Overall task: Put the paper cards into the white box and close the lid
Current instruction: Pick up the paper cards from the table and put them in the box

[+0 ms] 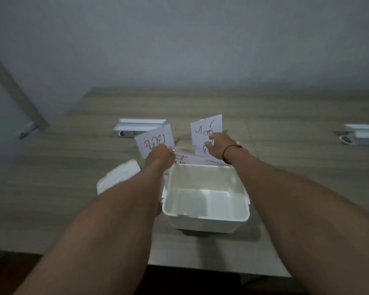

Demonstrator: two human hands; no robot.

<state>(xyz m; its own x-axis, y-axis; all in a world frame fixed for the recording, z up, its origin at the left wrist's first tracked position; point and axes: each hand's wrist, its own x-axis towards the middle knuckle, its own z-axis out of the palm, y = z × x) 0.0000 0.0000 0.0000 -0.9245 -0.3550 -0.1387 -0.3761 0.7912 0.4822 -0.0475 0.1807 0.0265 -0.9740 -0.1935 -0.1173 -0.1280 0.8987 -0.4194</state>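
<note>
The white box (205, 222) stands open and empty in the middle of the table, near me. Its white lid (117, 176) lies on the table to the left, partly under my left forearm. Just beyond the box, my left hand (160, 156) holds up a paper card (156, 139) with red writing. My right hand (218, 146) holds two more red-marked cards (206, 128) upright. Another card (188, 159) lies flat behind the box's far rim, between my hands.
The wooden table (73, 167) runs back to a grey wall. A white flat device (141, 124) sits behind the cards, and a similar white object (362, 134) lies at the right edge. The table's front edge is close to me.
</note>
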